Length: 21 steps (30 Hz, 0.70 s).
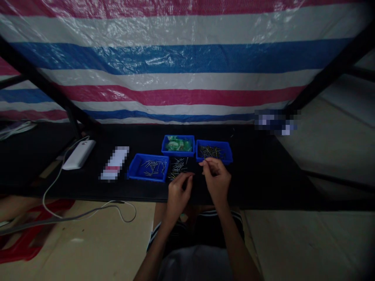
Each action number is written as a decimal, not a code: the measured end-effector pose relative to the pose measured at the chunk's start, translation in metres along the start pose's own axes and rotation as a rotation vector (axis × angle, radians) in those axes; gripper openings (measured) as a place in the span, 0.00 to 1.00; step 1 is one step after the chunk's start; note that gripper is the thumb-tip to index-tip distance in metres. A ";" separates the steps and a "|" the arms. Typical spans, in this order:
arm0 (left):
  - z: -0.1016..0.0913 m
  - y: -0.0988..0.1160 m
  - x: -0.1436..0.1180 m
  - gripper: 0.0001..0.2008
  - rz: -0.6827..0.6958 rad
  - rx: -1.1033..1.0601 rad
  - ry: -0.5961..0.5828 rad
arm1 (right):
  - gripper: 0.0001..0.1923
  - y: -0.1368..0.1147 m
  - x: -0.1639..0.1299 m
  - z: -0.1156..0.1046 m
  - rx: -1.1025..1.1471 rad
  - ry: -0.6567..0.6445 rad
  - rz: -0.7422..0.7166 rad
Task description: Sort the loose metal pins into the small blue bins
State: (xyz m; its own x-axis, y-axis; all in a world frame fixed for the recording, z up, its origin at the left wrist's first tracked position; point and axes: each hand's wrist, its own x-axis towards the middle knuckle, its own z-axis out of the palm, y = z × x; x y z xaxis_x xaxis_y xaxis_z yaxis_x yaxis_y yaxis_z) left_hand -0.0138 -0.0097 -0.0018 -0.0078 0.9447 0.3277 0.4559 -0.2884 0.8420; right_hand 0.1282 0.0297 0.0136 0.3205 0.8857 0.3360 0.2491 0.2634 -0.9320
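Black bench point(263, 175) — both hands, left point(178, 191) and right point(216, 177), pinching small pins point(177, 168).

Metal pins point(178, 167), glossy plastic trays point(149, 168)

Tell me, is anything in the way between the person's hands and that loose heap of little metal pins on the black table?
Nothing visible is. The left hand and right hand hover right beside the loose pins, with only bare black table between them.
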 end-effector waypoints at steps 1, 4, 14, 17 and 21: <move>0.000 0.000 0.000 0.10 -0.001 0.005 0.001 | 0.11 -0.002 0.010 -0.002 -0.037 0.058 -0.011; 0.001 -0.001 0.000 0.11 -0.004 0.007 -0.003 | 0.21 -0.008 0.036 -0.010 -0.168 0.146 -0.052; 0.001 0.003 0.001 0.11 0.002 -0.030 -0.011 | 0.12 -0.006 -0.005 0.002 -0.349 -0.176 -0.215; 0.000 0.003 -0.001 0.11 0.000 -0.038 0.016 | 0.11 0.005 -0.017 0.004 -0.417 -0.323 -0.187; -0.005 0.004 -0.007 0.12 -0.057 -0.009 0.136 | 0.10 0.013 -0.019 0.001 -0.503 -0.486 -0.155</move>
State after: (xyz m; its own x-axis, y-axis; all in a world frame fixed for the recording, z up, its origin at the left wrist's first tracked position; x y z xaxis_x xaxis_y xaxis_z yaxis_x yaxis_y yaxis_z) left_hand -0.0161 -0.0188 0.0016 -0.1544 0.9298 0.3340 0.4429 -0.2370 0.8646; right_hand 0.1246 0.0165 -0.0047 -0.1666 0.9533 0.2519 0.6875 0.2955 -0.6634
